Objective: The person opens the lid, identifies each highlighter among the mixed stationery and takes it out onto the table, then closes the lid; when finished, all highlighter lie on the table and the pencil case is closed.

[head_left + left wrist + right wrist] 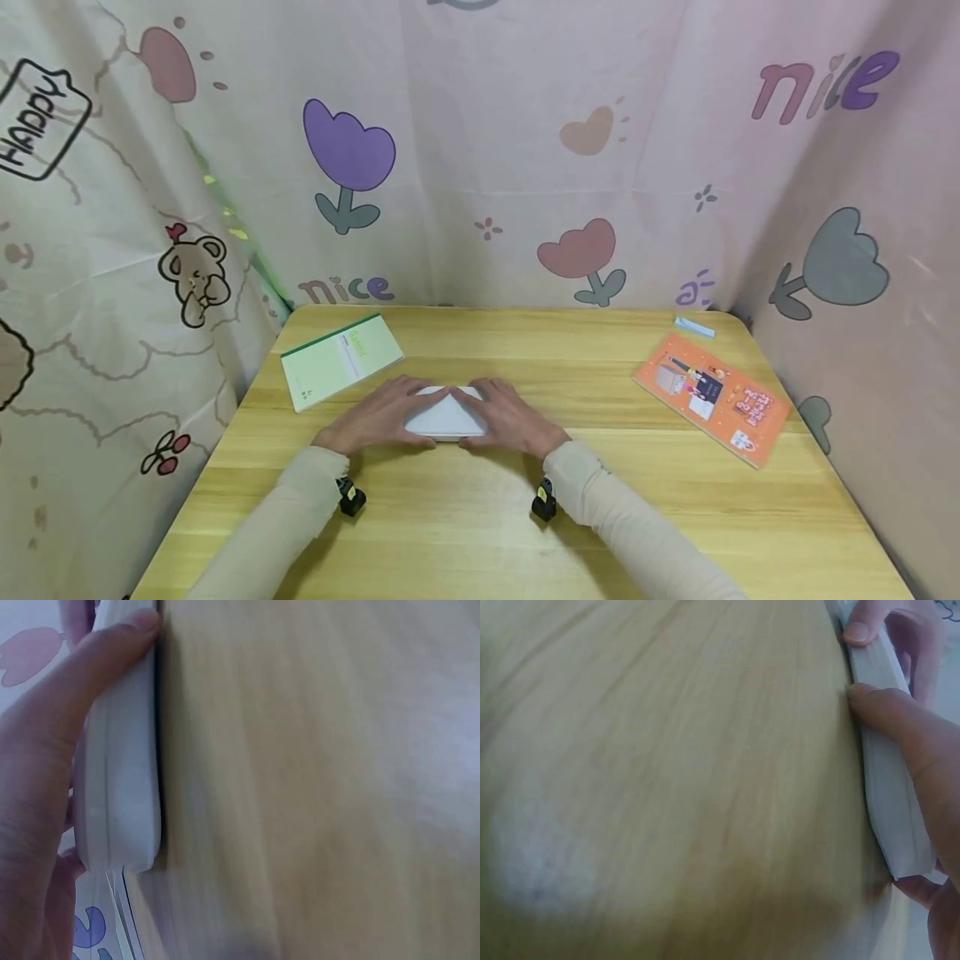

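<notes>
A flat white box-like case [447,418] lies on the wooden table, long side toward me. My left hand [378,414] holds its left end and my right hand [516,417] its right end, index fingers meeting over the top. In the left wrist view, the left thumb [112,652] presses the near side of the case [133,780], where a thin seam runs lengthwise. The right wrist view has the right thumb [892,712] on that same side, close to the left thumb. Fingers show behind the case at both ends; much of its top is covered by the hands.
A pale green notebook [341,362] lies at the back left. At the right is an orange illustrated book [712,400], with a small light-blue strip [694,327] behind it by the table's far edge. Printed curtains [465,167] enclose the back and sides.
</notes>
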A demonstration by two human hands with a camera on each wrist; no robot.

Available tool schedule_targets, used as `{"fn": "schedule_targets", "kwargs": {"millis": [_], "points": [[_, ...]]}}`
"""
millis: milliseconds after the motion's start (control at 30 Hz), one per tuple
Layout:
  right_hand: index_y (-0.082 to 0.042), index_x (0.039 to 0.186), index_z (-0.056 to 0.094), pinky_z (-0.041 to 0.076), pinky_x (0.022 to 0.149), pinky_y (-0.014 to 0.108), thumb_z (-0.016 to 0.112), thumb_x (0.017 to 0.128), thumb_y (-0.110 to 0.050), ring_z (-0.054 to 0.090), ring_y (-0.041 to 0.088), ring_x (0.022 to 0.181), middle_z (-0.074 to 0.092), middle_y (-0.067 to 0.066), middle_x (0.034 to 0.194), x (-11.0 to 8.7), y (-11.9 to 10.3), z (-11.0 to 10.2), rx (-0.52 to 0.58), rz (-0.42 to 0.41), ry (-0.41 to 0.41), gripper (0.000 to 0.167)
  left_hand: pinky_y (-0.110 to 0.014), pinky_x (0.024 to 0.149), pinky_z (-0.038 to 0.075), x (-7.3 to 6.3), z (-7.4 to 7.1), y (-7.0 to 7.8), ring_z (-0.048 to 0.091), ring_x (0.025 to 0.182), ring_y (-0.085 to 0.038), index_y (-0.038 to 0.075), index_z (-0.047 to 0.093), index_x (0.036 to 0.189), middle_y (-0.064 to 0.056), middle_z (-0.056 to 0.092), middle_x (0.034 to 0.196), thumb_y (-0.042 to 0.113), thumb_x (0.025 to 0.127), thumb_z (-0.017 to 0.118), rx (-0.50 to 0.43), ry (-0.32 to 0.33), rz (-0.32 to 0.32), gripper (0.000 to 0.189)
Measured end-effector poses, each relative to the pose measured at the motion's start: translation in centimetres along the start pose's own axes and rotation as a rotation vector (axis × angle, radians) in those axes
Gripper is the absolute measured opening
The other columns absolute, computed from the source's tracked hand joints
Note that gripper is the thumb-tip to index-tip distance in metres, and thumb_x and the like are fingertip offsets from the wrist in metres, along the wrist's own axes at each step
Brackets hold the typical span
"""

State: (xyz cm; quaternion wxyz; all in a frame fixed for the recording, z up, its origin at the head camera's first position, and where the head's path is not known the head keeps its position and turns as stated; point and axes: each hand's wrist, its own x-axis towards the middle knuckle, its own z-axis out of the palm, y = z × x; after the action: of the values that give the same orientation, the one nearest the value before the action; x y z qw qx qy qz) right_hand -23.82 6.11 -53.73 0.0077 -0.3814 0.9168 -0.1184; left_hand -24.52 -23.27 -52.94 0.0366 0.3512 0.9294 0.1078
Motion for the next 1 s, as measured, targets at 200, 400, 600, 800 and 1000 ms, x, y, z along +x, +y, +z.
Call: {"fn": "schedule_targets", "kwargs": {"millis": [200,400,600,800,1000], "points": [[-0.024,0.174,0.032,0.041,0.128,0.055,0.074,0.098,-0.064,0.048,0.034,0.147,0.047,0.017,0.163,-0.1,0.0,0.5,-0.032,-0.019,-0.002,0.096,-0.06,0.116,0.051,0.1,-0.1,0.0,0.055,0.144,-0.036,0.034,0.048,0.165,-0.009,0.057,0.162,0.072,0.086,0.082,-0.034,-0.014,-0.004,0.095],[-0.024,0.174,0.031,0.041,0.127,0.055,0.072,0.099,-0.065,0.047,0.034,0.147,0.045,0.017,0.164,-0.2,0.3,0.7,-0.02,-0.023,0.013,0.095,-0.059,0.114,0.052,0.4,-0.2,-0.4,0.055,0.143,-0.035,0.035,0.048,0.165,-0.009,0.057,0.163,0.075,0.086,0.079,-0.051,-0.028,-0.007,0.094],[-0.023,0.173,0.032,0.04,0.127,0.056,0.072,0.099,-0.065,0.047,0.035,0.148,0.046,0.018,0.164,-0.2,0.7,0.7,-0.022,-0.046,0.044,0.095,-0.054,0.113,0.051,0.9,-1.2,-0.4,0.056,0.142,-0.031,0.033,0.053,0.162,-0.007,0.058,0.162,0.07,0.088,0.08,-0.142,-0.042,-0.016,0.087],[-0.026,0.173,0.033,0.04,0.128,0.054,0.077,0.096,-0.063,0.045,0.035,0.152,0.045,0.015,0.167,0.0,0.9,0.2,0.078,0.001,0.002,0.097,-0.058,0.117,0.047,1.0,-1.5,-0.5,0.052,0.149,-0.033,0.034,0.05,0.164,-0.006,0.054,0.166,0.074,0.09,0.076,-0.189,-0.071,-0.026,0.088],[-0.026,0.171,0.038,0.041,0.127,0.056,0.082,0.092,-0.063,0.038,0.031,0.159,0.038,0.007,0.175,-0.5,1.5,0.0,0.257,0.061,0.019,0.098,-0.053,0.112,0.049,0.8,-1.5,-0.8,0.055,0.144,-0.028,0.032,0.054,0.162,0.0,0.056,0.164,0.072,0.089,0.078,-0.306,-0.063,-0.054,0.086]]}}
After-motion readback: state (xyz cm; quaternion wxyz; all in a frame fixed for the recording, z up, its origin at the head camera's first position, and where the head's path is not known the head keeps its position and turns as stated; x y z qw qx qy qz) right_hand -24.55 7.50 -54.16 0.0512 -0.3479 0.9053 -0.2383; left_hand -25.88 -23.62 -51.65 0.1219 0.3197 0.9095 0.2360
